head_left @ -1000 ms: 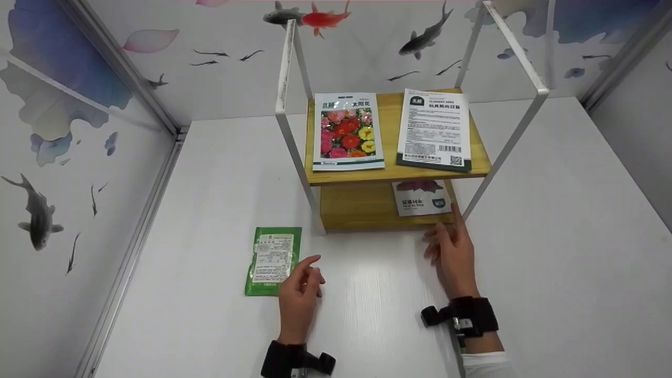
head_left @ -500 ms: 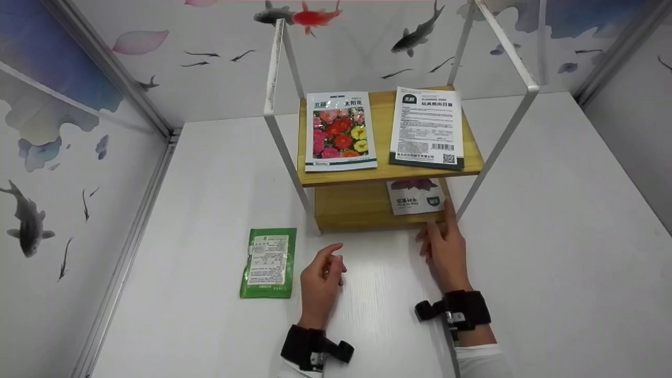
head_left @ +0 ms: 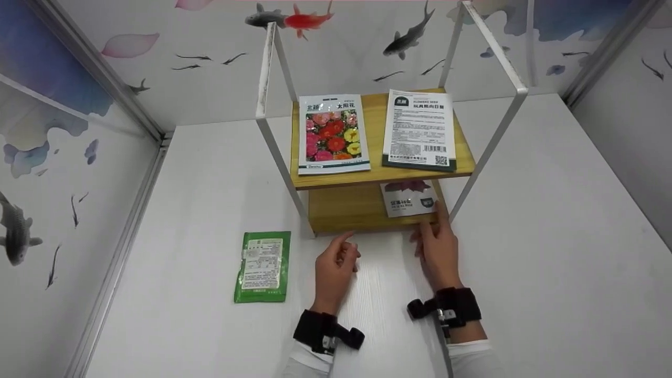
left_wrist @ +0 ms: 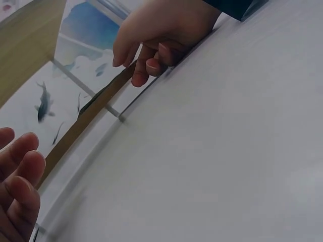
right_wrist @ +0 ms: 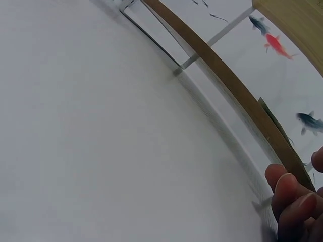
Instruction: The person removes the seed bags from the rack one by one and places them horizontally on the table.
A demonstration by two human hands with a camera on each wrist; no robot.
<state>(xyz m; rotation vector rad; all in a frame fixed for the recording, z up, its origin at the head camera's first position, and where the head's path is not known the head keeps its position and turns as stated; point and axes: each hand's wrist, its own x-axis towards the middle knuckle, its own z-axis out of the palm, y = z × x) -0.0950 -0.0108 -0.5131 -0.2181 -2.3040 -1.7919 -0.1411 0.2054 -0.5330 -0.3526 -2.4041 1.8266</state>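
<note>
In the head view a white seed packet lies on the lower board of a small two-tier shelf, partly hidden by the upper board. My right hand is at that board's front right, its index finger extended to the packet's corner; firm contact is hard to tell. Its other fingers bend loosely by the board's edge. Left of it, my left hand hovers before the shelf, fingers loosely curled, holding nothing. Each wrist view shows bent fingertips near the lower board, without a packet between them.
On the upper board lie a flower-picture seed packet and a packet with its printed back up. A green packet lies on the white table, left of the shelf. White metal posts frame the shelf.
My left hand has moved right and forward, away from the green packet toward the shelf front. My right hand stays by the lower packet's corner. The whole head view has shifted slightly.
</note>
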